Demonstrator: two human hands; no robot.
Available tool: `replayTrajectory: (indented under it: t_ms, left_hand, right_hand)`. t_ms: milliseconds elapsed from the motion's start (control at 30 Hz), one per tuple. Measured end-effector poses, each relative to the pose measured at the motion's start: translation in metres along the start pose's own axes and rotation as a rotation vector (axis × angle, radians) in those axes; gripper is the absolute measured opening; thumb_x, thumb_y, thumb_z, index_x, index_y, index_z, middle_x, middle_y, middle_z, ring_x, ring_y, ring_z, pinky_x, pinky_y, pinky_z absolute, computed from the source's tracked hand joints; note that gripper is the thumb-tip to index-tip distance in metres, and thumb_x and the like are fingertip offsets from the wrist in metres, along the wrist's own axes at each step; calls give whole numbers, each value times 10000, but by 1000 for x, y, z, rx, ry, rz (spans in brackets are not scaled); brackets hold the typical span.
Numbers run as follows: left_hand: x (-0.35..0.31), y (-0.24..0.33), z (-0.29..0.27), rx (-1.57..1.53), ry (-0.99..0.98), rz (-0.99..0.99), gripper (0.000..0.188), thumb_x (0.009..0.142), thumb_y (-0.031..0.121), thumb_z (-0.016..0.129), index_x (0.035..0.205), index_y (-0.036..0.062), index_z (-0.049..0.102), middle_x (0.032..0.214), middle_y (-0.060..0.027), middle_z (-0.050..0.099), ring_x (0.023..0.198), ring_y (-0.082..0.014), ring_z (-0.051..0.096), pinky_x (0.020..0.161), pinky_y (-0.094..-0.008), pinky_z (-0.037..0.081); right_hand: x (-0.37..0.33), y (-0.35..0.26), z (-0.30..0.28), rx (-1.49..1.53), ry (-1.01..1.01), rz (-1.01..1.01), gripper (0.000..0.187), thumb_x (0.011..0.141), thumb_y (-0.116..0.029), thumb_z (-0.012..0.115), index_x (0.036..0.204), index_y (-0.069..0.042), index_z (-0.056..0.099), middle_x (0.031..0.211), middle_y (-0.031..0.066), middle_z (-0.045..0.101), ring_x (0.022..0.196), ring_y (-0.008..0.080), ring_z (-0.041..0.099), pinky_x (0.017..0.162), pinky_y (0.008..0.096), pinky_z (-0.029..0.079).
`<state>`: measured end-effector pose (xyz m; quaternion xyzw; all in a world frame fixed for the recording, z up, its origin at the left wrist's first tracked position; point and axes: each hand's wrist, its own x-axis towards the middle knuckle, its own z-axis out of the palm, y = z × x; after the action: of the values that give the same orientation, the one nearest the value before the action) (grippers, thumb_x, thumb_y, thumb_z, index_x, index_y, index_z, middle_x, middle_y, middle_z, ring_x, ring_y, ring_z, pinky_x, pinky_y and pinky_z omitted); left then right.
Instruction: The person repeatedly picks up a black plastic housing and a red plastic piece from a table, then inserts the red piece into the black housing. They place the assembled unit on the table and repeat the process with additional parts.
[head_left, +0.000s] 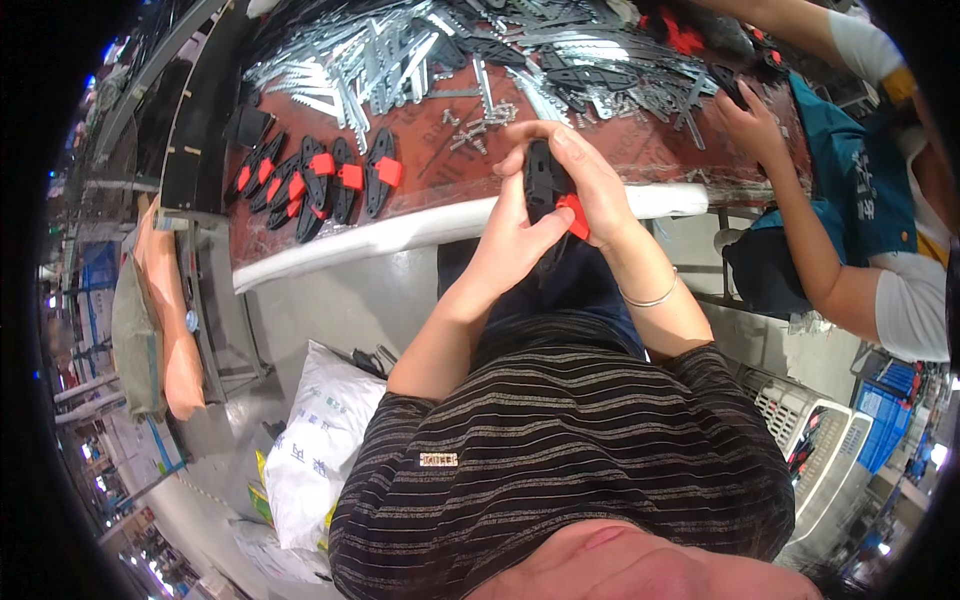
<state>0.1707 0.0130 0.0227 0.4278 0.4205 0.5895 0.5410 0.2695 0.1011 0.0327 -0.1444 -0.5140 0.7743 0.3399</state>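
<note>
Both hands hold a long black plastic part with a red tab [541, 180] just past the table's near edge. My left hand [515, 230] wraps its left side, with the thumb pressed against the red tab. My right hand [590, 185] closes round the top and right side. The part's lower end shows below the fingers. To the left on the red-brown table [430, 150] lie several similar black parts with red tabs [379, 172], roughly in a row. Beyond my hands, small metal pieces [480, 128] are scattered.
A heap of silvery metal strips [390, 65] covers the table's far side. White padding [380, 238] runs along the near edge. At the right a co-worker's hand [752, 122] holds a dark piece. A white sack [318, 440] lies on the floor at left; a white crate [815, 440] stands right.
</note>
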Motion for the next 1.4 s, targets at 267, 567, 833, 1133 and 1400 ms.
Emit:
replayTrajectory:
  t_ms: [267,567,833,1133,1400]
  left_hand:
    - [11,0,5,-68,-72,-49,741,849,-15,503,1454,29,77,1312,-75,354,1209,-156,371,985,-281,346]
    - [17,-16,4,-115,-84,-13,716,826,-11,446,1452,26,102,1212,-64,428,1063,-126,442,950,-274,346]
    - [24,-11,2,-53,-35,-28,583,846,4,476,1389,-6,263,1198,-66,461,1071,-124,458,941,-249,351]
    - [33,3,-47,83,223,99,608,838,-54,558,1366,-9,258,1147,-114,509,1059,-197,551,907,-335,455]
    - [39,8,-42,-120,208,-22,609,857,-37,477,1408,37,228,1153,-99,519,1021,-183,557,829,-325,500]
  right_hand:
    - [8,2,-4,74,193,85,328,976,-316,414,902,-14,516,783,105,589,780,212,604,730,324,503]
    - [17,4,-9,-41,295,-71,416,957,-392,441,788,-25,541,662,101,590,618,180,622,589,289,521]
    - [20,9,-11,-71,356,-117,486,991,-368,293,863,18,558,724,135,632,669,201,628,665,302,528]
    - [-1,13,-71,-340,553,-186,322,983,-287,392,977,-29,584,898,59,620,828,136,576,769,275,458]
    - [-22,25,-89,-363,528,-157,255,974,-227,432,920,-22,573,844,43,598,804,116,572,765,247,441]
